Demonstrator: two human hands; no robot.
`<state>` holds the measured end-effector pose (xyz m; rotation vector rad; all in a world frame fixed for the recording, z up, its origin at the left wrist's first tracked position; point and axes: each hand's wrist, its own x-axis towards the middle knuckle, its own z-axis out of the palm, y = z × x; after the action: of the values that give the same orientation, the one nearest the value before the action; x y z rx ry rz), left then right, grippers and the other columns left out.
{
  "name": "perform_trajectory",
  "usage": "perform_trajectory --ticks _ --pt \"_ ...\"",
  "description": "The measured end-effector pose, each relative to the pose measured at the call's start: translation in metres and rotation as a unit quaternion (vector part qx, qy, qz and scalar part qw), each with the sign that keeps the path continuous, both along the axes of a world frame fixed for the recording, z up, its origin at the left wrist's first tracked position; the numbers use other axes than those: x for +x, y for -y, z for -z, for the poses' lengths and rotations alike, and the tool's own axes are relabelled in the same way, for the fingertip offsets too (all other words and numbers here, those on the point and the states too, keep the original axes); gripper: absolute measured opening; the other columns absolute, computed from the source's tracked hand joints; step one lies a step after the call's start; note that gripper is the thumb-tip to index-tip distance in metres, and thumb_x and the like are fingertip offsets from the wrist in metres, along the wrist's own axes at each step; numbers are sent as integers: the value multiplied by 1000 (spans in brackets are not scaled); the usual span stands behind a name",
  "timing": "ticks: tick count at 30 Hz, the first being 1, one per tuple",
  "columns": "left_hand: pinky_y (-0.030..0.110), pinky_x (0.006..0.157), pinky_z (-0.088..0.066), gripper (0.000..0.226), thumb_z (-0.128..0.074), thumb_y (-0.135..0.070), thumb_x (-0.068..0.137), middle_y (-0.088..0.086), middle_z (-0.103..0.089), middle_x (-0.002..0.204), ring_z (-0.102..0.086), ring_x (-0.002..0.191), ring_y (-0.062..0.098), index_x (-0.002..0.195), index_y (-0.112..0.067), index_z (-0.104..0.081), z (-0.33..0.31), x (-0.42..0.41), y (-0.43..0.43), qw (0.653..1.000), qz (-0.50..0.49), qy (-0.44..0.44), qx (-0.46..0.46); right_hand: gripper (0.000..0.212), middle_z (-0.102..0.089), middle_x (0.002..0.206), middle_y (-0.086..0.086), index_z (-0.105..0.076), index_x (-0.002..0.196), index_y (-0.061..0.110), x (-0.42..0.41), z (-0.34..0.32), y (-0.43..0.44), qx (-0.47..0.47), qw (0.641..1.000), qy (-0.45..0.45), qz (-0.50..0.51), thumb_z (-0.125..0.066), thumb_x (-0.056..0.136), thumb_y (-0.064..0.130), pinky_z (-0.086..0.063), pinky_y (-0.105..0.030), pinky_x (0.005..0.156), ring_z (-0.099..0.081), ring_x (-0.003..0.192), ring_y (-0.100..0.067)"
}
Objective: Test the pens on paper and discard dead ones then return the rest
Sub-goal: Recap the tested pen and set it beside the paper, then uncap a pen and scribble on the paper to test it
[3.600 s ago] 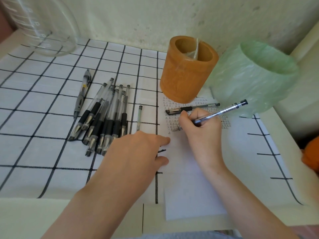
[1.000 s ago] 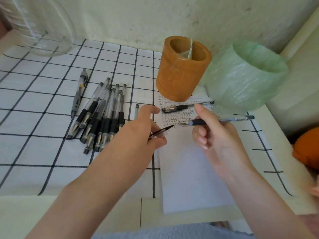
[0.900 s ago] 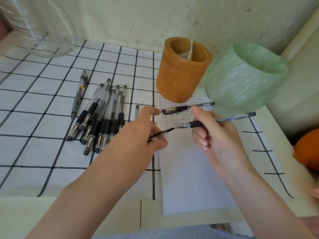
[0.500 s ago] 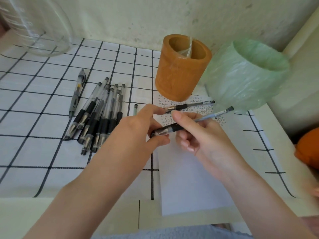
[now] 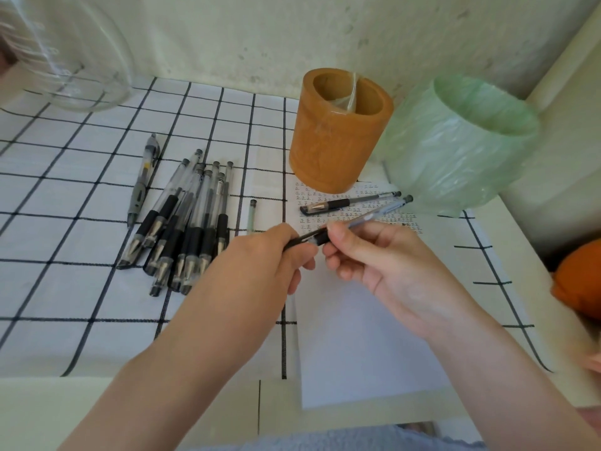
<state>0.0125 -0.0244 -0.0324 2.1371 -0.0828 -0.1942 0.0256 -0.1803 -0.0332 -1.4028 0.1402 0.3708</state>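
Clear-plastic gel pen (image 5: 367, 216) with a black rubber grip is held in front of the orange-brown wooden pen holder (image 5: 338, 135). The right hand (image 5: 383, 258) pinches the grip and the left hand (image 5: 260, 258) pinches the slim black cap (image 5: 297, 242) at the tip. Looks like capping. Next: 1 straight push home, then choose the holder or the crinkly green-bagged bin (image 5: 455, 148) right of it.

Pens, cup, bin and paper

Bundle of pens (image 5: 185, 222) left of centre on the cloth (image 5: 65, 288); cup (image 5: 335, 141) at upper centre, bin (image 5: 455, 164) to its right; paper (image 5: 357, 346) below both, one loose pen (image 5: 338, 203) on its top part; jar (image 5: 74, 60) at upper left; left hand (image 5: 270, 255) and right hand (image 5: 383, 265) grip the held pen (image 5: 374, 215) over the paper.
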Motion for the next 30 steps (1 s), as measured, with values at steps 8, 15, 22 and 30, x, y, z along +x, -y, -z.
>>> perform_trajectory --ticks 8,15,22,30 --pt "21 50 -35 23 -48 -28 91 -6 -46 45 -44 46 9 73 -19 -59 7 -3 -1 1000 -2 13 -5 16 -66 60 -5 -66 77 0 -3 5 -4 21 1000 -7 -3 -64 70 15 -47 -17 50 -60 53 -11" --pt "16 43 -31 27 -41 -35 91 -13 -50 42 -43 39 5 72 -24 -57 6 -6 -2 1000 -9 -11 -5 22 -64 59 -5 -63 76 -2 -4 5 -11 15 1000 -3 6 -64 73 20 -47 -18 50 -58 52 -11" --pt "37 63 -54 52 -19 -65 80 -2 -60 69 -62 64 19 90 -22 -47 -3 -6 -7 968 -70 57 234 31 -70 64 -9 -68 77 0 16 5 -3 -49 991 -16 126 -63 87 29 -50 -19 47 -65 53 -14" --pt "19 44 -33 36 -33 -56 90 -7 -44 62 -46 54 12 92 -21 -41 1 -12 -16 896 -73 50 435 33 -71 76 -20 -63 97 -9 27 8 15 -110 985 -30 128 -53 96 23 -46 -20 41 -62 49 -14"
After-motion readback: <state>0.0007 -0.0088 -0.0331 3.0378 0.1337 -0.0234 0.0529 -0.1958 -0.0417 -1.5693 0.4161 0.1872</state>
